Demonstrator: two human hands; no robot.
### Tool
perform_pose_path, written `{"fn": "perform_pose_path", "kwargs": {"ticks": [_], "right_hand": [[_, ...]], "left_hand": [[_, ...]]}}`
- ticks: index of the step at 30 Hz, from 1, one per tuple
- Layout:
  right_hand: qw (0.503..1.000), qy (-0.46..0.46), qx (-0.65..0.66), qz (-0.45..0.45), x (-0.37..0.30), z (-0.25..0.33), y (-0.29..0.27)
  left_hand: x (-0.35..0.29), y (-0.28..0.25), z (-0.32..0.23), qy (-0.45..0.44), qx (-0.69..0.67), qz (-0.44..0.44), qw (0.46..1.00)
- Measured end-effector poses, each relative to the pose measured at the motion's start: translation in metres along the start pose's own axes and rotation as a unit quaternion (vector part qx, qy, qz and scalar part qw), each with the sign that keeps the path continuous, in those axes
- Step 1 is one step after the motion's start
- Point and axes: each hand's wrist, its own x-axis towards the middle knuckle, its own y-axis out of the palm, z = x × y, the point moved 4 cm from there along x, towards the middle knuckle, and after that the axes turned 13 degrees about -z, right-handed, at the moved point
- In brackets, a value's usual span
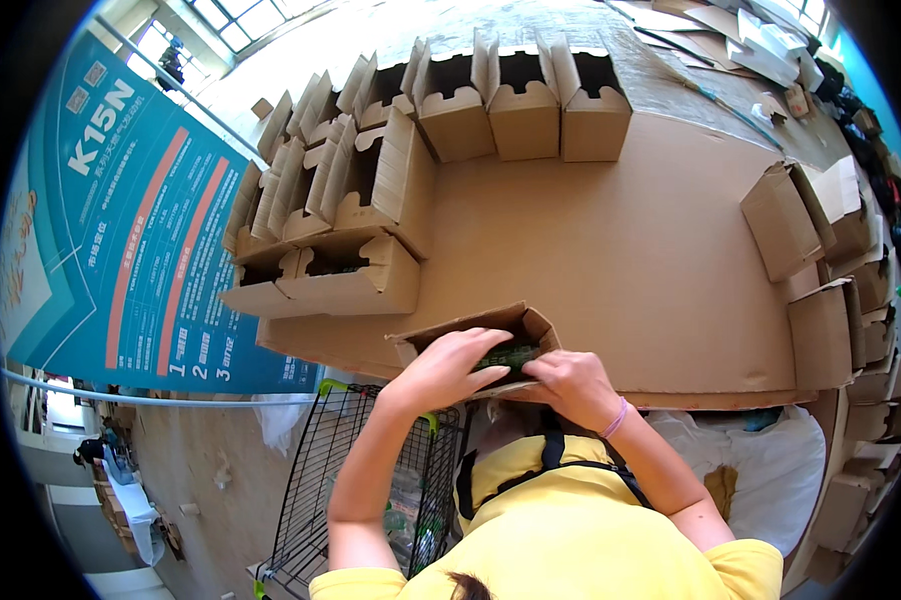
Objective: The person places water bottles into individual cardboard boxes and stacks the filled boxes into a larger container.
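Box (541,332) sits at the near edge of the worktop (620,260), green contents (507,358) partly visible inside. Left hand (455,362): fingers spread wide over its opening. Right hand (577,386): fingers bunched at its right end; grip cannot be determined. Open cartons (525,125) obstruct the left and far sides; folded cartons (820,335) line the right. Cart (315,480) stands at near left, banner (150,225) beyond.

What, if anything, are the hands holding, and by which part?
A firm hold cannot be told: the left hand reaches into the open cardboard box, the right hand is at its near right corner, both beside the green contents.
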Motion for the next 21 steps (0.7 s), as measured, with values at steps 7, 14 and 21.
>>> {"fn": "perform_pose_path", "kwargs": {"ticks": [7,14,21], "right_hand": [[0.970,0.127,0.031,-0.206,0.013,-0.019,-0.003],[0.943,0.265,0.156,-0.127,0.006,-0.034,0.037],[0.960,0.230,0.073,-0.144,0.009,-0.037,0.041]], "left_hand": [[-0.097,-0.037,0.019,-0.153,-0.009,-0.329,0.932],[-0.102,0.013,0.043,-0.162,0.106,-0.300,0.934],[-0.080,-0.049,0.036,-0.036,0.143,-0.415,0.898]]}}
